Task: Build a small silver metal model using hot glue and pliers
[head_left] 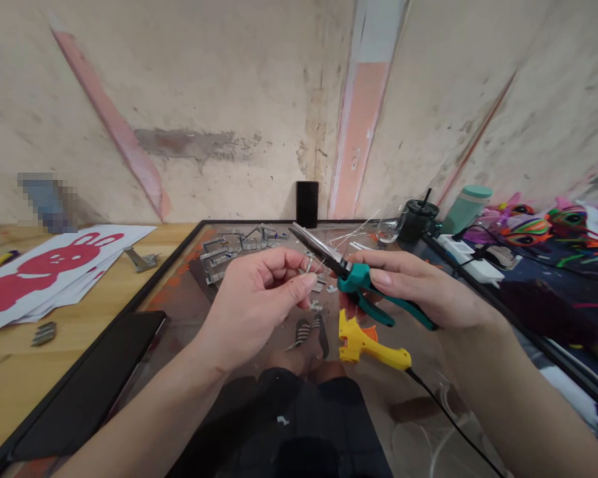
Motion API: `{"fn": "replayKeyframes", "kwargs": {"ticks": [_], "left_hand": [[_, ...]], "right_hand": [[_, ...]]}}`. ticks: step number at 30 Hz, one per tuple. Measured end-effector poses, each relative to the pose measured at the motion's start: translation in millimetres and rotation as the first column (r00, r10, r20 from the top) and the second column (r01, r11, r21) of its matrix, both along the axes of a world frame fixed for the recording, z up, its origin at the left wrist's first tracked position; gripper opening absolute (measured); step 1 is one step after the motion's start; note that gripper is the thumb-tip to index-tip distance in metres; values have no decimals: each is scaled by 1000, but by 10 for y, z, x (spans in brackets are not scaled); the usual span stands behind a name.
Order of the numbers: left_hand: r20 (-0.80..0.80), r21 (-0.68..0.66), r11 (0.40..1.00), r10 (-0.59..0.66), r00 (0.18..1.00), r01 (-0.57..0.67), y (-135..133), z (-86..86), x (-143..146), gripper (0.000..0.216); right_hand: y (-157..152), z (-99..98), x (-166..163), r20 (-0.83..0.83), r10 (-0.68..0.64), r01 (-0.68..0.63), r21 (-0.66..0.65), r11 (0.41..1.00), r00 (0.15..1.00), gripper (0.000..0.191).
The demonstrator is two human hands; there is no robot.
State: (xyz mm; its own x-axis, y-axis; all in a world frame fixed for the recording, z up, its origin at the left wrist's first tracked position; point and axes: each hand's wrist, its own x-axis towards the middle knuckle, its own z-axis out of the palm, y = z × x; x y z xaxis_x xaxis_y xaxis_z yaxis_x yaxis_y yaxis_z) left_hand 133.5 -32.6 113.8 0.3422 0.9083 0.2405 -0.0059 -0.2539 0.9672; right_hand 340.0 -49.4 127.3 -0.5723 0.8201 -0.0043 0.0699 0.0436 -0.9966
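Observation:
My left hand (272, 292) is closed in a pinch, with a small pale, thin piece (309, 265) at its fingertips. My right hand (418, 285) holds a pair of teal-handled snips (359, 280); their long grey blades point up and left, towards my left fingers. A thin strand seems to run between the fingertips and the blades, too fine to make out clearly. Under my right hand a yellow glue gun (373, 348) lies on the glass tabletop (259, 348). Small metal-grey model pieces (219, 255) are spread behind my left hand.
A black phone (307, 202) stands against the wall. Another dark phone (92, 385) lies at left, beside paper sheets with a red rabbit (54, 269). At right are a dark cup (418, 218), a green bottle (466, 207), a white power strip (471, 259) and colourful crafts (528, 229).

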Motion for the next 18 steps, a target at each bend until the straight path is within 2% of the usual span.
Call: {"fn": "replayKeyframes", "kwargs": {"ticks": [3, 8, 18], "left_hand": [[-3, -9, 1000, 26, 1000, -26, -1, -8, 16, 5], [-42, 11, 1000, 22, 999, -21, -7, 14, 14, 6], [-158, 32, 999, -18, 987, 23, -33, 43, 6, 10]], "right_hand": [[-7, 8, -3, 32, -32, 31, 27, 999, 999, 34], [0, 0, -12, 60, -16, 11, 74, 997, 998, 32], [0, -2, 6, 112, -21, 7, 129, 992, 993, 30]]}}
